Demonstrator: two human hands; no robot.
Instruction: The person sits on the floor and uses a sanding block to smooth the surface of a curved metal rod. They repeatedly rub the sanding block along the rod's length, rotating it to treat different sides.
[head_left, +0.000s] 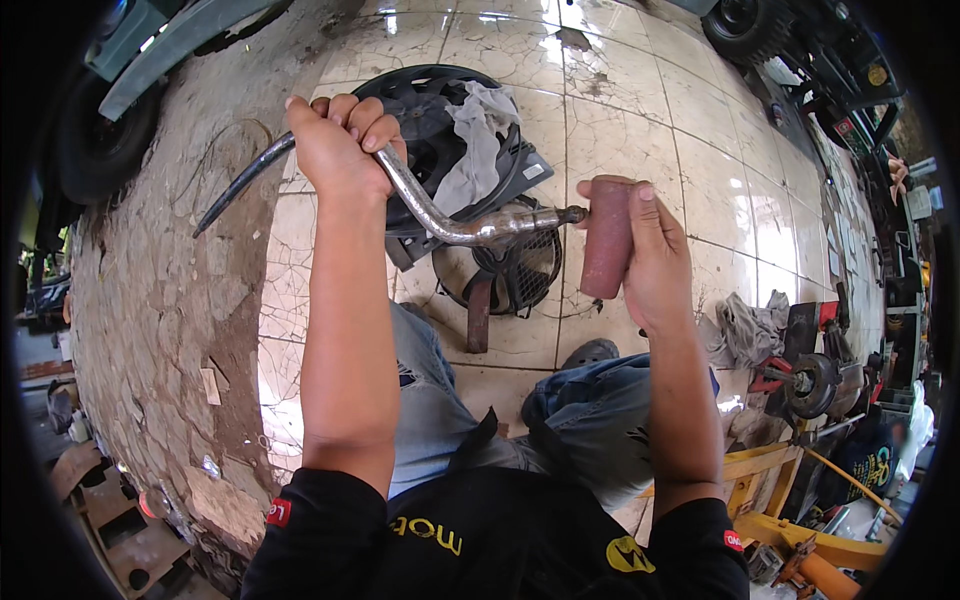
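Observation:
A bent, shiny metal pipe [420, 205] is in my left hand [345, 150], whose fingers wrap round it. Its dark, tapered end [240, 180] sticks out to the left. On the right the pipe thickens and stops in a small dark knob [572, 214]. My right hand [655, 250] pinches a curled, reddish-brown piece of sandpaper [606, 240] between thumb and fingers. The sandpaper's left edge is right beside the knob; I cannot tell whether they touch. Some of the right fingers are hidden behind the sheet.
Beneath the pipe, a black fan shroud [420, 85] lies on the tiles with a grey rag [480, 145] over it. A round fan guard [540, 270] and a brown strip [479, 318] lie nearer. Rags [750, 330] and a yellow frame [765, 465] are at right; a tyre [105, 140] stands far left.

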